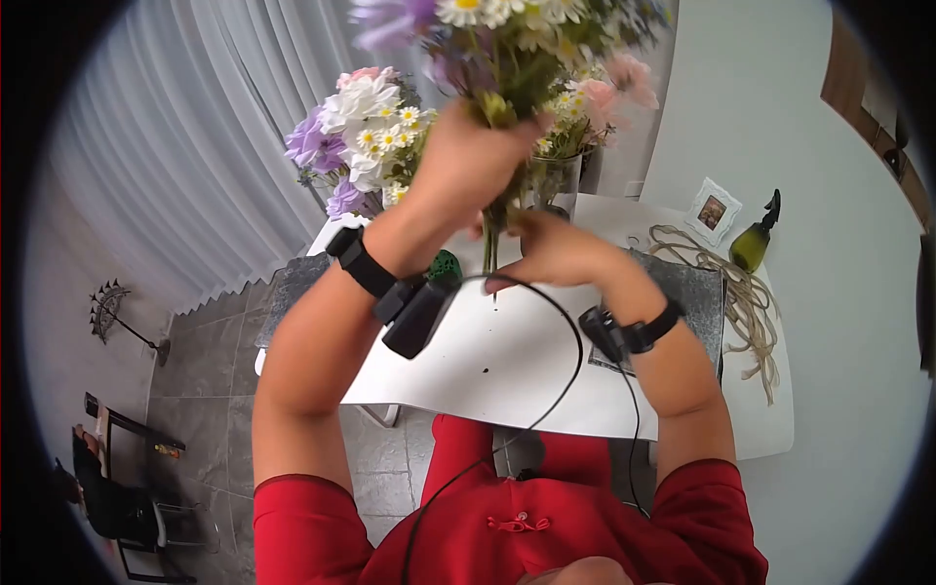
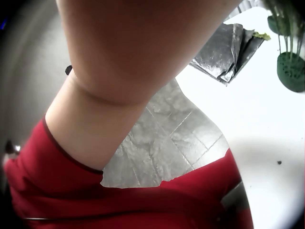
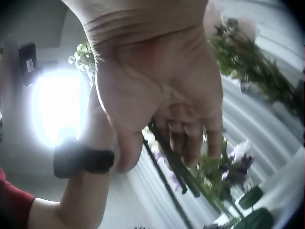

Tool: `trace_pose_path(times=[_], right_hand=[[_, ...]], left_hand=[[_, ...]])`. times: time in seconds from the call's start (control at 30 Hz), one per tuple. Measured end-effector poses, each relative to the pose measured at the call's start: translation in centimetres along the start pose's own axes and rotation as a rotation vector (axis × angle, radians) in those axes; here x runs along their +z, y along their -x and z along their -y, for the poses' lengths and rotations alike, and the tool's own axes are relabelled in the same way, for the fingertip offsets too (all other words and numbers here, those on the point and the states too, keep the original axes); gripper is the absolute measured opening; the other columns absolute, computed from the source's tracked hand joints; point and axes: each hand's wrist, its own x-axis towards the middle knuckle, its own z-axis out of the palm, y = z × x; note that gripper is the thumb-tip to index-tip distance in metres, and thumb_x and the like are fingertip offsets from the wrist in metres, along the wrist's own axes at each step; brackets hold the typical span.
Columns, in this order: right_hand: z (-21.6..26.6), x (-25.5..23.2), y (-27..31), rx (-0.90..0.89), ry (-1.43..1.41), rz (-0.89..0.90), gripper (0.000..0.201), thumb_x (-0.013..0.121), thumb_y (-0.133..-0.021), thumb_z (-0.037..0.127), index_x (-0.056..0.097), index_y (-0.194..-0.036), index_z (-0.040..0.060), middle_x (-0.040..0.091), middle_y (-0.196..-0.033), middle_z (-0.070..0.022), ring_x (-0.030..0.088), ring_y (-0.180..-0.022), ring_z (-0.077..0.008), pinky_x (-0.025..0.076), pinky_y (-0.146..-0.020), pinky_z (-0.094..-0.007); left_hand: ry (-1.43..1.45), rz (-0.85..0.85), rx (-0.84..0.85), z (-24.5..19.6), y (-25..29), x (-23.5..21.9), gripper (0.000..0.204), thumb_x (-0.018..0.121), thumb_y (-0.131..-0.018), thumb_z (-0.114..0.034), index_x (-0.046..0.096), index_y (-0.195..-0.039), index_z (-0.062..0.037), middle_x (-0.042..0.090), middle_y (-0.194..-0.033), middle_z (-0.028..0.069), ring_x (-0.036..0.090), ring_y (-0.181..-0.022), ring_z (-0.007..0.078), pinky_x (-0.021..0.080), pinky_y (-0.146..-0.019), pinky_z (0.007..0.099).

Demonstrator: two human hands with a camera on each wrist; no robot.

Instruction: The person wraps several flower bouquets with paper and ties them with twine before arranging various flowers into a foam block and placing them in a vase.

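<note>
A bouquet of purple blooms, white daisies and greenery (image 1: 517,68) is raised over the table, its top cut off by the head view's edge. My left hand (image 1: 473,156) grips it just under the flower heads. Lower down, my right hand (image 1: 564,251) holds the bunched stems (image 1: 491,249) between thumb and fingers. In the right wrist view the palm of the right hand (image 3: 162,90) faces the camera, and green stems (image 3: 174,162) run past the thumb. The left wrist view has mostly forearm (image 2: 138,47); the left hand is out of it.
Behind stand white and purple flowers (image 1: 366,132) and a glass vase (image 1: 556,180) with pink ones. A green perforated piece (image 1: 445,264) sits on the white table (image 1: 439,356). Rope (image 1: 749,312), a picture frame (image 1: 715,210) and a green spray bottle (image 1: 751,246) lie rightward. Cables hang across.
</note>
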Motion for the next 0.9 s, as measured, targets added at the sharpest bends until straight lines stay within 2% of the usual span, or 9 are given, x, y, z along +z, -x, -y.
trace_pose_path(times=[0.1,0.13,0.2,0.27,0.33,0.5,0.6,0.8,0.9], right_hand=[[-3.8,-4.8,0.9,0.177,-0.255,-0.460,0.066,0.083,-0.070,0.031,0.053,-0.122,0.0019,0.059,-0.118,-0.0117,0.059,-0.103,-0.0233,0.046,-0.091,-0.0322],[-5.5,-5.4,0.7,0.174,-0.255,-0.457,0.066,0.083,-0.070,0.031,0.053,-0.122,0.0019,0.059,-0.118,-0.0117,0.059,-0.103,-0.0233,0.046,-0.091,-0.0322],[-8.1,-5.8,0.2,0.073,0.113,-1.053,0.077,0.084,-0.067,0.034,0.049,-0.126,-0.0015,0.056,-0.121,-0.0162,0.056,-0.108,-0.0268,0.047,-0.092,-0.0349],[-8.4,-5.6,-1.3,-0.022,0.176,-1.068,0.081,0.085,-0.065,0.036,0.048,-0.125,-0.0029,0.056,-0.120,-0.0178,0.056,-0.110,-0.0289,0.046,-0.092,-0.0360],[-7.7,-5.9,-2.9,-0.126,0.246,-1.083,0.085,0.086,-0.062,0.037,0.047,-0.125,-0.0043,0.057,-0.118,-0.0194,0.056,-0.111,-0.0309,0.046,-0.092,-0.0371],[-8.3,-7.4,-6.8,0.273,0.413,-0.953,0.065,0.076,-0.071,0.036,0.053,-0.121,0.0031,0.059,-0.118,-0.0203,0.057,-0.108,-0.0355,0.047,-0.090,-0.0385],[-12.8,-9.3,-9.3,-0.017,0.268,-1.051,0.065,0.072,-0.069,0.038,0.052,-0.119,0.0022,0.064,-0.107,-0.0191,0.061,-0.101,-0.0363,0.051,-0.086,-0.0422],[-13.4,-10.3,-8.7,-0.078,0.295,-1.074,0.056,0.067,-0.074,0.028,0.052,-0.122,0.0038,0.062,-0.111,-0.0202,0.060,-0.101,-0.0376,0.050,-0.086,-0.0429],[-12.7,-10.2,-8.3,0.012,0.300,-1.040,0.052,0.065,-0.075,0.025,0.053,-0.121,0.0032,0.064,-0.108,-0.0208,0.060,-0.101,-0.0378,0.050,-0.086,-0.0426]], left_hand=[[0.174,-0.137,0.272,-0.2,-2.2,-0.3,0.016,0.070,-0.085,-0.014,0.062,-0.088,-0.0010,0.060,-0.073,-0.0018,0.051,-0.062,0.0069,0.042,-0.056,0.0255],[0.189,-0.179,0.299,-0.7,-2.9,-0.5,0.015,0.069,-0.086,-0.014,0.062,-0.087,-0.0014,0.060,-0.073,-0.0021,0.051,-0.062,0.0064,0.042,-0.056,0.0246],[0.219,-0.220,0.326,-1.3,-4.4,-0.3,0.017,0.071,-0.083,-0.015,0.062,-0.089,-0.0014,0.061,-0.073,-0.0010,0.052,-0.063,0.0075,0.044,-0.057,0.0254],[0.018,-0.312,0.296,-2.3,-5.4,-0.1,0.035,0.062,-0.091,-0.018,0.055,-0.115,0.0055,0.063,-0.100,0.0155,0.058,-0.089,0.0245,0.046,-0.078,0.0346],[0.067,-0.469,0.323,-1.5,-7.3,0.8,0.029,0.065,-0.088,-0.014,0.056,-0.107,0.0068,0.063,-0.087,0.0103,0.055,-0.074,0.0185,0.043,-0.066,0.0333],[0.017,-0.686,0.715,-0.9,-11.1,-0.2,0.029,0.066,-0.087,-0.014,0.057,-0.105,0.0066,0.064,-0.091,0.0113,0.057,-0.077,0.0201,0.045,-0.068,0.0326],[0.167,-0.637,0.618,-2.2,-11.9,0.2,0.032,0.068,-0.084,-0.014,0.057,-0.106,0.0074,0.065,-0.092,0.0128,0.059,-0.078,0.0205,0.046,-0.067,0.0336],[0.122,-0.626,0.596,-2.1,-11.6,3.4,0.029,0.070,-0.081,-0.015,0.060,-0.096,0.0076,0.066,-0.087,0.0137,0.060,-0.075,0.0189,0.046,-0.065,0.0347],[-0.052,-0.609,0.626,-0.9,-11.9,3.7,0.030,0.070,-0.081,-0.018,0.062,-0.096,0.0073,0.067,-0.089,0.0198,0.064,-0.080,0.0308,0.048,-0.069,0.0397]])
